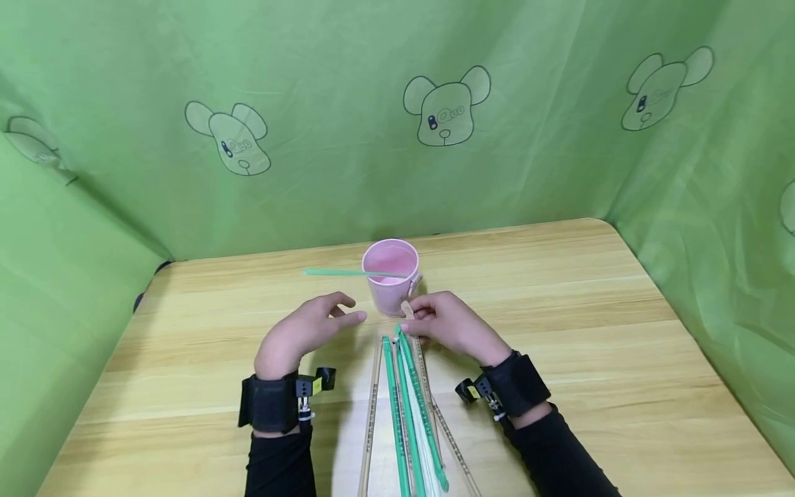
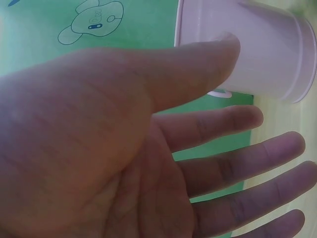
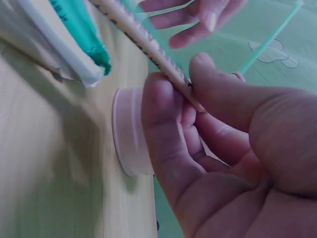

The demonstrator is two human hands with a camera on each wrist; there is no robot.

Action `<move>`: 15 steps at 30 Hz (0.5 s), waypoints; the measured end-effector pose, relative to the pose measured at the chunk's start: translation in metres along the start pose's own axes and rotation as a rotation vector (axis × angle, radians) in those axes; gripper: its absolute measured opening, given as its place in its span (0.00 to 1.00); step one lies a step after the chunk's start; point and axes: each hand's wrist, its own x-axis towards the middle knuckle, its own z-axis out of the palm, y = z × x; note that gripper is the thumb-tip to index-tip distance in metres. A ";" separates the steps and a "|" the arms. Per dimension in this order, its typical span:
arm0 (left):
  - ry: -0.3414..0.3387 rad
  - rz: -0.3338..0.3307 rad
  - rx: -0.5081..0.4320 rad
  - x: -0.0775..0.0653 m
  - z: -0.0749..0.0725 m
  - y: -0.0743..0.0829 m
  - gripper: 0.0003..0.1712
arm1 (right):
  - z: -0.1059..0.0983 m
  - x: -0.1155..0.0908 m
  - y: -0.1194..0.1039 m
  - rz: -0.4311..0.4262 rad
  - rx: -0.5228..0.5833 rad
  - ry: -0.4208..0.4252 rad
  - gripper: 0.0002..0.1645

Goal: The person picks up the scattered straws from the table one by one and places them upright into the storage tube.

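Observation:
My right hand pinches one end of a straw in a tan printed paper wrapper between thumb and fingers, just in front of a small pink bucket. The wrapper's flat end shows by the fingertips. Left of the bucket, my left hand holds nothing; its fingers are loosely extended, as the left wrist view shows. A bare green straw lies across the bucket, one end inside and the other sticking out left over the rim.
Between my forearms lies a bundle of straws in green wrappers, white ones and tan printed ones. The wooden table ends at green fabric walls behind and at both sides.

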 end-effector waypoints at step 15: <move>-0.011 0.026 0.016 0.003 0.003 0.002 0.31 | -0.008 -0.002 -0.007 -0.020 0.085 0.106 0.22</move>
